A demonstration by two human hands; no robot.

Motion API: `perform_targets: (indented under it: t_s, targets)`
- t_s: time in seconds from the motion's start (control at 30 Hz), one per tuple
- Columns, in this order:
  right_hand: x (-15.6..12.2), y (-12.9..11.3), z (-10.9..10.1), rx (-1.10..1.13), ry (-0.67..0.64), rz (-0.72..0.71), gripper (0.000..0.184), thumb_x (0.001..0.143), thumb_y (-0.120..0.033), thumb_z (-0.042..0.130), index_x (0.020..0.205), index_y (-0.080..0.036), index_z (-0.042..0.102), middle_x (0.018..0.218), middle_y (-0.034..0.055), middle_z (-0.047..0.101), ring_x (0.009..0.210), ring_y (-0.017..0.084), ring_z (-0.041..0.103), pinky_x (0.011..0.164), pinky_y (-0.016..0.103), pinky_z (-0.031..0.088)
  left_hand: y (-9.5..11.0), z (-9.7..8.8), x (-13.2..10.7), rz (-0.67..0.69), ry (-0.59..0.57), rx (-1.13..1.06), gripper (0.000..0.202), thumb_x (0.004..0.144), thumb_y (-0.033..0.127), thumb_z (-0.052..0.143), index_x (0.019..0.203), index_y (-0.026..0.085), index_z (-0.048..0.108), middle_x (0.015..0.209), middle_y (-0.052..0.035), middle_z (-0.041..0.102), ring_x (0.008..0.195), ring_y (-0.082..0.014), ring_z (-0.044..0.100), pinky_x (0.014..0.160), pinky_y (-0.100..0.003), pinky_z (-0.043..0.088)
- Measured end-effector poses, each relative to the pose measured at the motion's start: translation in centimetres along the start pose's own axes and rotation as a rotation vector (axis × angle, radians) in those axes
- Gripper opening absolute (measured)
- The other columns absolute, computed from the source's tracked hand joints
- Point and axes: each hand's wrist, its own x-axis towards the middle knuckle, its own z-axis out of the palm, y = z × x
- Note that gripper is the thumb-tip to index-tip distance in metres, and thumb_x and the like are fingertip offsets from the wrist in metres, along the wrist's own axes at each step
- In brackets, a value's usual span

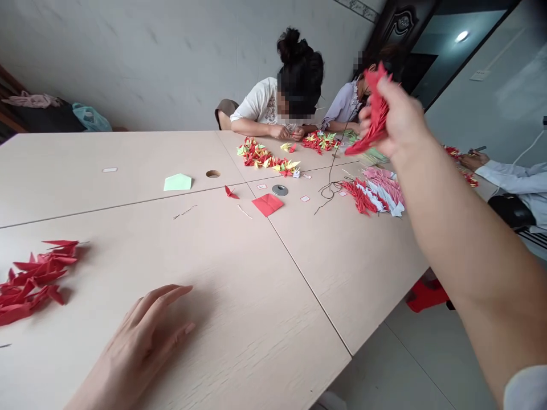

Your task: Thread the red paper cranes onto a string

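Observation:
Raised above the far right part of the table, my right hand (pixel 401 117) grips a string of red paper cranes (pixel 375 117), its fingers wrapped round the bundle. My left hand (pixel 147 336) rests near the table's front with nothing in it, fingers stretched out and thumb apart. To its left lies a heap of red paper cranes (pixel 36 279). Below my raised right hand are strung cranes in red, white and pink (pixel 376 193), beside a dark cord (pixel 329 191). A single red crane (pixel 231 192) sits mid-table near a red paper square (pixel 268 204).
Two people (pixel 294 85) sit across the table (pixel 213 245), near piles of mixed-colour cranes (pixel 260 154). Another person's sleeve (pixel 515 182) shows at the right. A green folded paper (pixel 178 182) and a grey cable-hole cover (pixel 280 190) are on the tabletop. A red stool (pixel 427 293) stands below its right edge.

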Motion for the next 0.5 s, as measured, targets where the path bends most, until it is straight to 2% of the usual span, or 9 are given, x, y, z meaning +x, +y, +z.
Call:
perform_targets:
  t_s: [0.03, 0.1, 0.13, 0.2, 0.23, 0.3, 0.37, 0.43, 0.5]
  targets:
    - [1.6, -0.6, -0.6, -0.003, 0.064, -0.070, 0.032, 0.091, -0.038, 0.038, 0.074, -0.015, 0.051, 0.064, -0.0066, 0.059, 0.061, 0.003, 0.063, 0.052, 0.015, 0.032, -0.4, 0.1, 0.0, 0.001, 0.007, 0.012, 0.046, 0.084, 0.051, 0.055, 0.127, 0.036, 0.047, 0.124, -0.0042, 0.059, 0.097, -0.0237, 0.065, 0.071, -0.030, 0.056]
    - [3.3, 0.1, -2.0, -0.239, 0.172, -0.171, 0.030, 0.092, -0.043, 0.037, 0.079, -0.018, 0.048, 0.068, -0.0047, 0.063, 0.060, 0.005, 0.064, 0.051, 0.016, 0.034, -1.0, 0.3, 0.0, -0.001, 0.017, 0.019, 0.046, 0.083, 0.051, 0.056, 0.126, 0.037, 0.048, 0.122, -0.0033, 0.060, 0.094, -0.0234, 0.066, 0.068, -0.030, 0.057]
    - [3.5, 1.5, -2.7, -0.437, 0.110, -0.141, 0.033, 0.093, -0.045, 0.032, 0.082, -0.019, 0.048, 0.073, -0.0021, 0.066, 0.059, 0.004, 0.063, 0.052, 0.016, 0.035, -1.2, 0.4, 0.0, 0.004, 0.019, 0.017, 0.046, 0.083, 0.051, 0.057, 0.126, 0.037, 0.048, 0.122, -0.0029, 0.060, 0.094, -0.0235, 0.067, 0.067, -0.030, 0.057]
    - [2.7, 5.7, -4.0, -0.576, 0.013, -0.058, 0.040, 0.093, -0.044, 0.030, 0.080, -0.012, 0.050, 0.075, 0.0045, 0.068, 0.052, 0.000, 0.059, 0.054, 0.019, 0.036, -1.6, 0.8, 0.0, 0.010, 0.038, 0.017, 0.045, 0.083, 0.051, 0.056, 0.125, 0.037, 0.048, 0.122, -0.0030, 0.060, 0.098, -0.0250, 0.066, 0.070, -0.032, 0.058]
    - [2.0, 8.2, -4.6, -0.639, -0.042, -0.019, 0.043, 0.091, -0.045, 0.035, 0.077, -0.009, 0.052, 0.073, 0.0069, 0.068, 0.049, 0.000, 0.057, 0.055, 0.020, 0.037, -1.7, 0.9, -0.1, 0.011, 0.051, 0.020, 0.045, 0.084, 0.051, 0.055, 0.125, 0.036, 0.049, 0.123, -0.0034, 0.060, 0.101, -0.0262, 0.064, 0.075, -0.034, 0.058]
    - [0.5, 13.0, -5.4, -0.766, -0.111, 0.051, 0.039, 0.079, -0.045, 0.062, 0.069, -0.008, 0.055, 0.066, 0.0104, 0.068, 0.048, 0.007, 0.059, 0.054, 0.022, 0.041, -2.0, 1.3, -0.1, 0.015, 0.062, 0.031, 0.044, 0.084, 0.051, 0.055, 0.125, 0.036, 0.048, 0.123, -0.0038, 0.060, 0.107, -0.0282, 0.062, 0.082, -0.039, 0.057]
    - [-0.5, 16.6, -5.9, -0.867, -0.116, 0.061, 0.033, 0.068, -0.036, 0.078, 0.068, -0.010, 0.059, 0.069, 0.0123, 0.070, 0.061, 0.018, 0.066, 0.059, 0.026, 0.047, -2.4, 1.7, -0.1, 0.010, 0.050, 0.042, 0.045, 0.084, 0.050, 0.056, 0.126, 0.037, 0.048, 0.124, -0.0037, 0.060, 0.110, -0.0289, 0.061, 0.083, -0.041, 0.057]
    - [-0.9, 18.4, -6.4, -0.946, -0.086, 0.025, 0.027, 0.070, -0.034, 0.078, 0.076, -0.012, 0.063, 0.084, 0.0153, 0.072, 0.082, 0.027, 0.069, 0.072, 0.033, 0.051, -2.8, 2.0, -0.2, -0.001, 0.048, 0.046, 0.046, 0.083, 0.051, 0.056, 0.126, 0.036, 0.048, 0.124, -0.0033, 0.060, 0.110, -0.0288, 0.061, 0.083, -0.042, 0.057]
    - [-1.4, 18.9, -7.0, -0.996, -0.042, -0.034, 0.029, 0.079, -0.037, 0.069, 0.096, -0.014, 0.065, 0.105, 0.0161, 0.070, 0.103, 0.030, 0.065, 0.087, 0.040, 0.049, -3.2, 2.2, -0.2, -0.007, 0.077, 0.033, 0.048, 0.081, 0.054, 0.058, 0.124, 0.036, 0.051, 0.123, -0.0027, 0.061, 0.108, -0.0283, 0.062, 0.082, -0.041, 0.057]
